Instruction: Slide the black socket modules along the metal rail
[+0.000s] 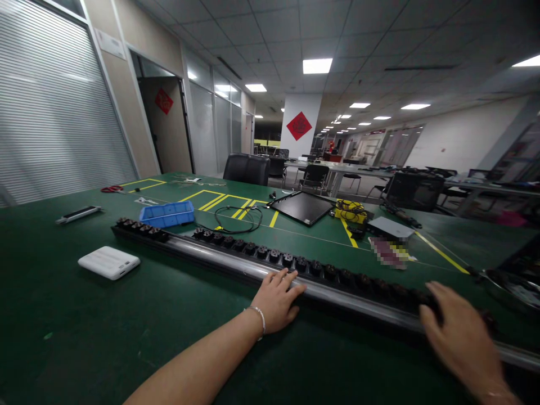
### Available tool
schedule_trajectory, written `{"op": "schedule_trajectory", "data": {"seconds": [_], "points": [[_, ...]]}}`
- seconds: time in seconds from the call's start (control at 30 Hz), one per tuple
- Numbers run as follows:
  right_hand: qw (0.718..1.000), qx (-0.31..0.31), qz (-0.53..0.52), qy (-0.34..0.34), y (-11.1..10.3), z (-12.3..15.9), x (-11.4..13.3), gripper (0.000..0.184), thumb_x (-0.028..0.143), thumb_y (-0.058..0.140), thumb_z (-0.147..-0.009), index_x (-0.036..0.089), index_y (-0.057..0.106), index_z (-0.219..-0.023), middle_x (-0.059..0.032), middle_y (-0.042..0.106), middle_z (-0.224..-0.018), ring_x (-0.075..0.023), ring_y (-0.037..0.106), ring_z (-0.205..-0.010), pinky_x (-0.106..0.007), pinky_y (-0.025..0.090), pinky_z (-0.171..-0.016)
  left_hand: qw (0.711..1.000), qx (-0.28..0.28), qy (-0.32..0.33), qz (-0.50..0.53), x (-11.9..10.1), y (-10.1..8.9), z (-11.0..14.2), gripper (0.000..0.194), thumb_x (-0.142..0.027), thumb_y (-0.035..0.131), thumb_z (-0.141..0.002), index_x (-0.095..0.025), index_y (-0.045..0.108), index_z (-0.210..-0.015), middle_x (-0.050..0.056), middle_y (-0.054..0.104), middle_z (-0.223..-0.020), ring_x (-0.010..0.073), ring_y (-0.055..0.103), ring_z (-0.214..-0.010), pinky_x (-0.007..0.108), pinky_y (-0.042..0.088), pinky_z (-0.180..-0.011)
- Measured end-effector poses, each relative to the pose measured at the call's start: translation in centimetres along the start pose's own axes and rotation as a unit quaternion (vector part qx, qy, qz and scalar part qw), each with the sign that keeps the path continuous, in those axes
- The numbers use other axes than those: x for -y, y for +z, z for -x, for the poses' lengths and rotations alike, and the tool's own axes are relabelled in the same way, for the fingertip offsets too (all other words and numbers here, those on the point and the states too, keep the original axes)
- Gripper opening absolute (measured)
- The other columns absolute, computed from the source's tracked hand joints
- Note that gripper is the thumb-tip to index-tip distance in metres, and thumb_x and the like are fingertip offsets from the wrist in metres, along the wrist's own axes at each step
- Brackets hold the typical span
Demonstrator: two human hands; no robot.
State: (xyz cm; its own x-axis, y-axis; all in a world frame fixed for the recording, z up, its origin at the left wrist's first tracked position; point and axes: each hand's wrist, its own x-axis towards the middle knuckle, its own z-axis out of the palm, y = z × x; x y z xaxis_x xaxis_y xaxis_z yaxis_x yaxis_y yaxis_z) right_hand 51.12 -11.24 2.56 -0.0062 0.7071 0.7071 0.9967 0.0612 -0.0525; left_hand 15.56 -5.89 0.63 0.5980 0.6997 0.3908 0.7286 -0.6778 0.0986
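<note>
A broad dark-green tabletop spreads before me, with a black padded chair beyond its far side. Slantwise across it lies a long black strip with a rounded silver-grey bar along its near side and a row of black, knobby round pieces behind that bar.

My left hand rests on the bar around mid-length, fingers loosely spread, tips reaching toward the row, gripping nothing. My right hand is over the strip farther right, fingers bent and blurred; I cannot tell whether they pinch one of the pieces.

To handle this well, I'd press lightly with a flat left palm so the strip can't roll or slide, hold my bracelet off the metal, and have both hands work level so it doesn't twist.

The left end sits just in front of a blue plastic bin, near a white rounded plastic box, so sliding leftward seems riskiest. The right end runs out of view. The roomiest stretch of green is on my near side, left of my forearm.
</note>
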Motion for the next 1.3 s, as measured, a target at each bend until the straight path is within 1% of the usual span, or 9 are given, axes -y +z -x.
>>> {"op": "schedule_trajectory", "data": {"seconds": [0.1,0.23,0.33,0.43,0.53,0.63,0.73,0.9,1.3], "points": [[0.984,0.106,-0.030,-0.142,2.6,0.5,6.8,0.051,0.045,0.030,-0.091,0.016,0.041,-0.132,-0.0079,0.038,-0.135,-0.0235,0.033,-0.125,-0.042,0.030,-0.103,0.999,-0.029,-0.019,0.005,1.0,-0.7,-0.3,0.040,-0.043,0.052,-0.080,-0.033,0.050,-0.119,-0.002,0.049,-0.131,0.0188,0.039,-0.123,0.037,0.030,-0.102],[0.974,0.156,0.004,-0.164,4.3,2.0,12.3,0.042,0.041,0.033,-0.090,0.026,0.047,-0.126,-0.0020,0.034,-0.138,-0.0258,0.028,-0.127,-0.052,0.026,-0.101,0.987,-0.086,-0.132,-0.021,6.4,-3.0,0.1,0.031,-0.036,0.044,-0.085,-0.029,0.055,-0.112,-0.002,0.052,-0.127,0.0147,0.038,-0.123,0.031,0.025,-0.105],[0.974,0.157,0.016,-0.165,4.5,2.2,12.6,0.039,0.039,0.035,-0.089,0.025,0.050,-0.123,-0.0020,0.034,-0.138,-0.0260,0.027,-0.127,-0.052,0.025,-0.101,0.937,-0.159,-0.306,-0.055,12.6,-4.9,1.9,0.037,-0.032,0.040,-0.084,-0.017,0.053,-0.116,0.011,0.037,-0.139,0.0249,0.026,-0.131,0.041,0.022,-0.106],[0.974,0.157,0.021,-0.165,4.3,2.0,12.1,0.037,0.038,0.037,-0.088,0.025,0.051,-0.121,-0.0018,0.035,-0.137,-0.0252,0.028,-0.127,-0.051,0.024,-0.101,0.847,-0.221,-0.478,-0.079,18.2,-6.1,4.6,0.053,-0.032,0.037,-0.084,-0.003,0.038,-0.128,0.026,0.014,-0.144,0.0377,0.010,-0.134,0.058,0.016,-0.103],[0.975,0.157,0.021,-0.158,4.1,1.9,12.3,0.035,0.037,0.040,-0.087,0.026,0.052,-0.119,-0.0013,0.035,-0.137,-0.0253,0.029,-0.127,-0.051,0.023,-0.101,0.795,-0.220,-0.560,-0.081,21.9,-6.8,6.9,0.063,-0.038,0.042,-0.081,-0.003,0.031,-0.133,0.026,0.008,-0.146,0.0393,0.006,-0.134,0.059,0.012,-0.103],[0.976,0.156,0.018,-0.151,4.1,1.8,12.7,0.034,0.036,0.041,-0.086,0.026,0.053,-0.117,-0.0020,0.036,-0.137,-0.0258,0.030,-0.126,-0.050,0.024,-0.101,0.783,-0.183,-0.590,-0.070,24.3,-7.5,8.0,0.072,-0.044,0.047,-0.078,-0.006,0.027,-0.136,0.022,0.005,-0.148,0.0371,0.004,-0.135,0.056,0.010,-0.105],[0.976,0.156,0.015,-0.149,4.0,1.8,12.8,0.034,0.034,0.042,-0.086,0.027,0.053,-0.117,-0.0022,0.036,-0.137,-0.0257,0.031,-0.125,-0.050,0.025,-0.101,0.769,-0.145,-0.621,-0.053,25.9,-8.3,8.3,0.079,-0.047,0.051,-0.075,-0.007,0.024,-0.137,0.024,0.003,-0.148,0.0392,0.005,-0.134,0.060,0.016,-0.100],[0.977,0.154,0.017,-0.147,4.0,1.9,12.8,0.035,0.030,0.042,-0.085,0.027,0.052,-0.118,-0.0015,0.037,-0.136,-0.0251,0.030,-0.126,-0.049,0.026,-0.100,0.754,-0.102,-0.648,-0.032,27.4,-9.0,8.4,0.082,-0.050,0.050,-0.074,-0.009,0.021,-0.138,0.024,0.019,-0.145,0.0392,0.019,-0.131,0.060,0.025,-0.094],[0.978,0.149,0.011,-0.148,4.0,1.8,12.9,0.036,0.030,0.043,-0.084,0.026,0.052,-0.118,-0.0007,0.035,-0.137,-0.0250,0.029,-0.126,-0.048,0.025,-0.100,0.770,-0.105,-0.627,-0.058,26.1,-8.9,8.5,0.064,-0.045,0.041,-0.080,-0.012,0.029,-0.134,0.018,0.024,-0.144,0.0338,0.021,-0.131,0.054,0.023,-0.099]]}}
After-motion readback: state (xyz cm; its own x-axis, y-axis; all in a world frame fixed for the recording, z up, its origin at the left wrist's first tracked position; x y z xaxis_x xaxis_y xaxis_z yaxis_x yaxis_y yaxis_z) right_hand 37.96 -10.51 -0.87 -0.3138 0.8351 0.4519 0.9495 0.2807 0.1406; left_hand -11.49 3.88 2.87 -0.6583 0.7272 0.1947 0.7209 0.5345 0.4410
